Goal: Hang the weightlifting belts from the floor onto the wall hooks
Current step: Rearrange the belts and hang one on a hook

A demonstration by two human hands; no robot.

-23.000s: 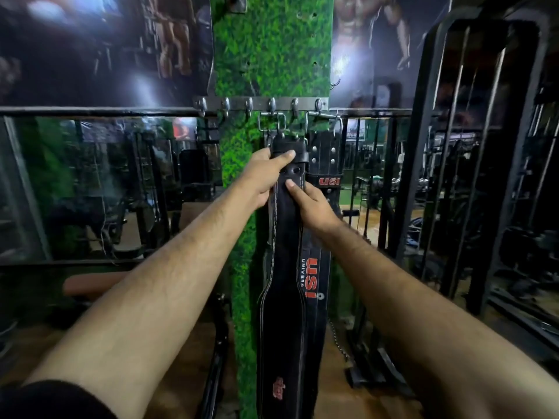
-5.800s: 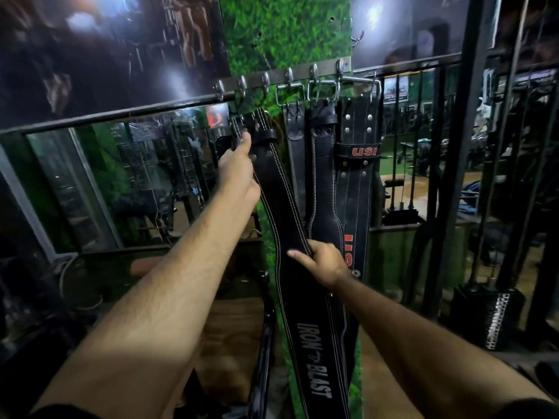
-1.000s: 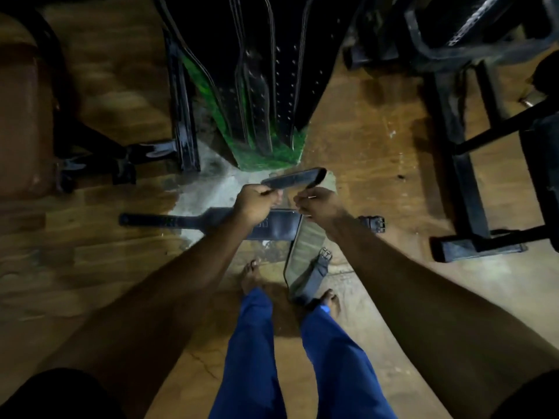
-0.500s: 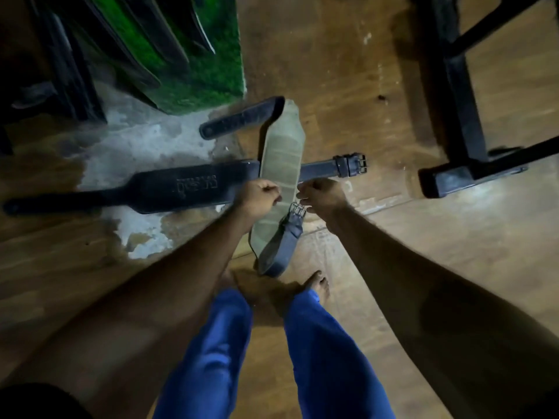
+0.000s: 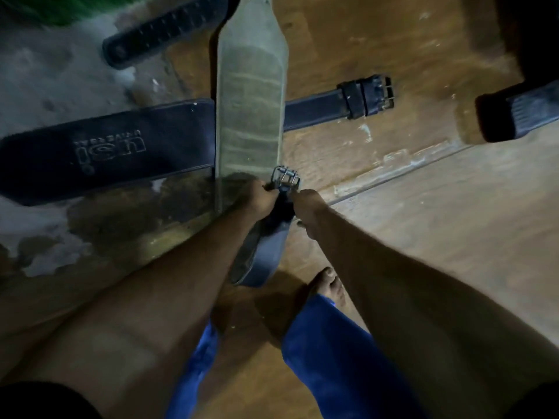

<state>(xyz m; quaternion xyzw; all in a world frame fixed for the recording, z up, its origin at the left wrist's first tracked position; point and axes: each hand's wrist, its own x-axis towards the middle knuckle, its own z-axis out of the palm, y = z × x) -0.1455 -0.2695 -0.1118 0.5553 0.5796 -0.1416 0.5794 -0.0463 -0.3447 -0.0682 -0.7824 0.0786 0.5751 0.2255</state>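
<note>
A folded belt [image 5: 249, 95] with a pale greenish inner face lies up the middle of the wooden floor, its black holed end [image 5: 163, 28] at the upper left. Its steel buckle [image 5: 286, 176] sits at the near end. My left hand [image 5: 255, 196] and my right hand [image 5: 307, 201] both grip the strap just below that buckle. A second black belt [image 5: 106, 149] with a stamped logo lies crosswise under it, buckle [image 5: 367, 96] to the right. The wall hooks are out of view.
A black machine foot [image 5: 514, 116] stands on the floor at the right edge. Green turf of the pillar base [image 5: 60, 7] shows at the top left, beside a worn grey floor patch. My bare feet [image 5: 328, 285] and blue trouser legs are below the hands.
The view has dropped closer to the floor. Both hands have stayed at the buckle end of the pale-lined belt, which now looks larger and stretches straight up the frame.
</note>
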